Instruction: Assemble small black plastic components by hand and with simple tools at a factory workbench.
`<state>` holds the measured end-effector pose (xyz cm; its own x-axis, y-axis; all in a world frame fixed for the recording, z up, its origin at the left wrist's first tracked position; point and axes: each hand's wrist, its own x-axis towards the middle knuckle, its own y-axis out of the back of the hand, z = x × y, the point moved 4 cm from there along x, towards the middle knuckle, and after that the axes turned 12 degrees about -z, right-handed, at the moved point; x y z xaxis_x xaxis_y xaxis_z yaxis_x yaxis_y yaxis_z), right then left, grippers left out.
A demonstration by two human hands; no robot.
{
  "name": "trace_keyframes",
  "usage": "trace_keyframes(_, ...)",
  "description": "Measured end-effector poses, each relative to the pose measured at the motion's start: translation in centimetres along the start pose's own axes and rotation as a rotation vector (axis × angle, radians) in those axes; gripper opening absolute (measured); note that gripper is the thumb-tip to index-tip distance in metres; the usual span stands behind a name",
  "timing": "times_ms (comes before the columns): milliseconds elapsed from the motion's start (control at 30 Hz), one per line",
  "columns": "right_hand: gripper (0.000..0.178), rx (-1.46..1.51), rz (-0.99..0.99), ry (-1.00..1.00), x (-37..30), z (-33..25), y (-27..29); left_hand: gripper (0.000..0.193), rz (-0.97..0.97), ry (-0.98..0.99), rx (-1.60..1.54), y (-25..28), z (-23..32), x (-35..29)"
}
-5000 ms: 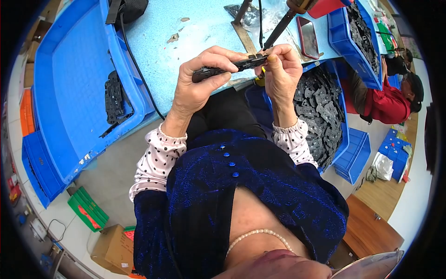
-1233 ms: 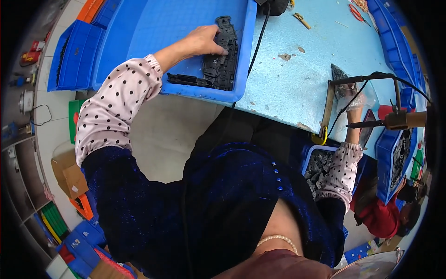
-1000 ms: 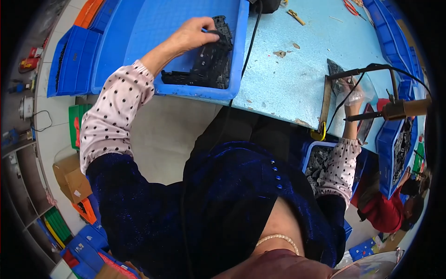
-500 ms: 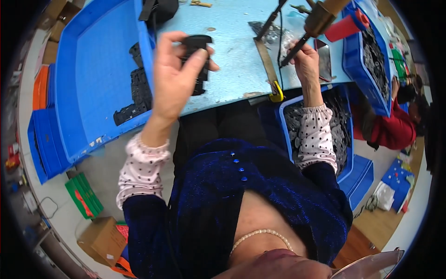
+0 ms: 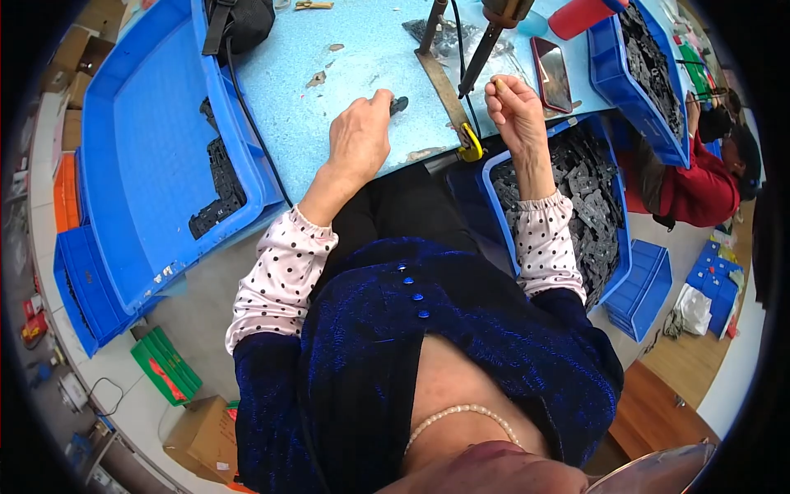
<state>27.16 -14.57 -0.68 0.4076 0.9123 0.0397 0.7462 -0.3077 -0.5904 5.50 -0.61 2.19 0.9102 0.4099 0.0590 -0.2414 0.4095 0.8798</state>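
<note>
My left hand (image 5: pixel 360 136) is closed over the light-blue tabletop (image 5: pixel 288 123). A black plastic part (image 5: pixel 399 105) pokes out past its fingers, the rest hidden under the hand. To the right, my right hand (image 5: pixel 518 111) is raised palm up, its thumb and fingers pinched on a tiny yellowish piece (image 5: pixel 498 84), too small to name. Between the hands, nearer the right one, a dark pointed rod (image 5: pixel 480 62), like a soldering iron, slants down from its stand. A flat metal bar (image 5: pixel 442 90) runs below it to a yellow-and-black piece (image 5: pixel 470 144) at the table edge.
On the left, a large blue tray (image 5: pixel 148 165) holds several black parts (image 5: pixel 222 181). Blue bins of black parts stand below my right forearm (image 5: pixel 592 198) and at the far right (image 5: pixel 650 66). A phone (image 5: pixel 551 74), red cup (image 5: pixel 580 16) and black bag (image 5: pixel 247 29) lie about. A person in red (image 5: pixel 699 193) sits at right.
My left hand came down and rightward from beside the tray, bringing the black part low over the table. My right hand turned palm up beside the rod. The whole view shifted slightly.
</note>
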Motion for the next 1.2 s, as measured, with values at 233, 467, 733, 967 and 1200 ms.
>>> trace_keyframes(233,0.011,0.057,-0.050,0.048,-0.7,0.5,-1.5,0.025,-0.152,0.147,-0.963,-0.8,-0.8,-0.4)
trace_keyframes(467,0.012,0.203,-0.119,-0.002,-1.7,0.9,-2.9,0.025,-0.116,0.060,-1.613,-1.0,0.8,-0.8)
trace_keyframes(733,0.009,0.310,-0.125,-0.029,-2.2,1.5,-4.2,0.024,-0.119,0.043,-1.739,-1.5,2.0,-1.1)
trace_keyframes(967,0.011,0.251,-0.111,-0.017,-2.6,1.8,-4.8,0.026,-0.077,0.046,-1.838,-1.7,2.2,-1.1)
trace_keyframes(1200,0.010,0.128,-0.081,-0.041,-2.9,2.5,-5.3,0.027,0.050,0.025,-1.893,-1.6,1.1,-0.9)
